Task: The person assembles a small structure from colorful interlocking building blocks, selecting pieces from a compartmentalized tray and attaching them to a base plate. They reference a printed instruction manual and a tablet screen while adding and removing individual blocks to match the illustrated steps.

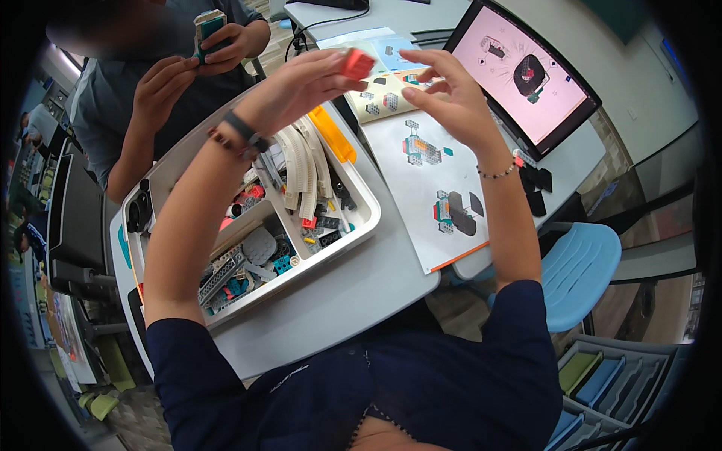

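Note:
My left hand (302, 84) is raised over the far side of the table, fingers closed on a red building block (358, 64). The block is slightly blurred, and the fingers hide part of it. To its right, my right hand (453, 99) has its fingers apart and bent, with nothing between them; it hovers over the open instruction booklet (396, 135). The booklet's pages show pictures of grey, teal and orange brick models. Below my left forearm stands a white divided bin (331, 246) of loose building pieces.
Across the table, another person's hands (218, 49) hold a small teal-and-white build. A monitor (526, 71) with a pink screen stands at the far right. White curved pieces (301, 169) and an orange-yellow part (331, 134) lie at the bin's far side. A blue chair (583, 270) is at right.

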{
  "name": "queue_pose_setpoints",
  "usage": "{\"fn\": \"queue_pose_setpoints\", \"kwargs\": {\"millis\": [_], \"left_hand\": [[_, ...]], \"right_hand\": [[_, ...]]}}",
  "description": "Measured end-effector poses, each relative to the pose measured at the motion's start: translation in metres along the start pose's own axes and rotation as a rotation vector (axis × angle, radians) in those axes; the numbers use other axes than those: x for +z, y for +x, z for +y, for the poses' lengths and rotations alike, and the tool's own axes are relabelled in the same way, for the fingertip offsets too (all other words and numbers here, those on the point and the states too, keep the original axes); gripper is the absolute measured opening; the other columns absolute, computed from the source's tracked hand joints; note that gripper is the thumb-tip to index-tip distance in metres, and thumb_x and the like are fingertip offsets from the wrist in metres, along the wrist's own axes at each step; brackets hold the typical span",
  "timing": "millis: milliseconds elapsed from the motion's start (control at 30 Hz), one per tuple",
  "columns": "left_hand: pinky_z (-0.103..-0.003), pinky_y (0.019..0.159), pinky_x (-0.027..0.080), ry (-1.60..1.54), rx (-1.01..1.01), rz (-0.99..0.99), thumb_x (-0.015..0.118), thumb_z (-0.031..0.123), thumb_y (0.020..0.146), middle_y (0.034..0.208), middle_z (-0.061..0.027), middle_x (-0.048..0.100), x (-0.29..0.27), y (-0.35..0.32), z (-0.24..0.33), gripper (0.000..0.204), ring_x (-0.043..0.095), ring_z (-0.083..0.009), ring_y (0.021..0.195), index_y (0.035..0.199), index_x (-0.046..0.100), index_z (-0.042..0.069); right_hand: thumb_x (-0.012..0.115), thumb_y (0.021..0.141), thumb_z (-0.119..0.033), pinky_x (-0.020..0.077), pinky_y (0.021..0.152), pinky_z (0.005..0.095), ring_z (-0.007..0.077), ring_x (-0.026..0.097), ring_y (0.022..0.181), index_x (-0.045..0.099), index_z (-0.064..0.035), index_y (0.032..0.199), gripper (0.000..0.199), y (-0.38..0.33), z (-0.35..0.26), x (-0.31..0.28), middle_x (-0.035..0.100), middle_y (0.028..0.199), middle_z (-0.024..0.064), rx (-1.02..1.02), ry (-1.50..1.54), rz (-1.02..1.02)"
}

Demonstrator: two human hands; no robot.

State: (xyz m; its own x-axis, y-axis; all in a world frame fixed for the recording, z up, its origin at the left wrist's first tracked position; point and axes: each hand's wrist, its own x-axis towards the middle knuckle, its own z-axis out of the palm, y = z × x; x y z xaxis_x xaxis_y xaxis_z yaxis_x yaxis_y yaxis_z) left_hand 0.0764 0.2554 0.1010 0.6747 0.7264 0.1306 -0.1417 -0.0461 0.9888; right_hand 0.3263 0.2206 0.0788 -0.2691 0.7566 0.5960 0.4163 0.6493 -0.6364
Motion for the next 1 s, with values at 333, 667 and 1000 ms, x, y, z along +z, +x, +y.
{"fn": "queue_pose_setpoints", "kwargs": {"millis": [333,667,1000], "left_hand": [[-0.033,0.105,0.038,-0.206,-0.008,-0.170,0.043,0.029,0.098,0.119,-0.0161,0.055,0.024,0.044,-0.011,0.043,0.054,-0.0226,0.115,0.126,0.044,-0.003],[-0.034,0.090,0.041,0.675,-0.173,-0.052,0.057,0.028,0.089,0.111,-0.0123,0.058,0.062,-0.112,0.068,0.044,0.057,-0.0213,0.099,0.121,0.052,-0.001],[-0.037,0.082,0.046,0.466,-0.197,-0.133,0.067,0.017,0.080,0.100,-0.0133,0.064,0.111,-0.252,0.033,0.032,0.061,-0.0284,0.090,0.106,0.062,0.000]], "right_hand": [[0.074,0.079,-0.028,0.0491,0.066,0.0241,0.0139,0.064,0.080,0.062,-0.0056,0.109,0.039,0.016,0.023,0.006,0.064,0.097,0.0092,0.091,0.500,0.064],[0.076,0.070,-0.017,0.0507,0.062,0.0283,0.0165,0.062,0.068,0.062,-0.0030,0.088,0.027,-0.030,0.041,-0.035,0.064,0.085,0.0076,-0.011,-0.468,0.295],[0.076,0.068,-0.009,0.0494,0.064,0.0284,0.0180,0.060,0.069,0.060,-0.0029,0.088,0.026,-0.084,0.045,-0.044,0.062,0.084,0.0081,0.066,-0.531,0.412]]}}
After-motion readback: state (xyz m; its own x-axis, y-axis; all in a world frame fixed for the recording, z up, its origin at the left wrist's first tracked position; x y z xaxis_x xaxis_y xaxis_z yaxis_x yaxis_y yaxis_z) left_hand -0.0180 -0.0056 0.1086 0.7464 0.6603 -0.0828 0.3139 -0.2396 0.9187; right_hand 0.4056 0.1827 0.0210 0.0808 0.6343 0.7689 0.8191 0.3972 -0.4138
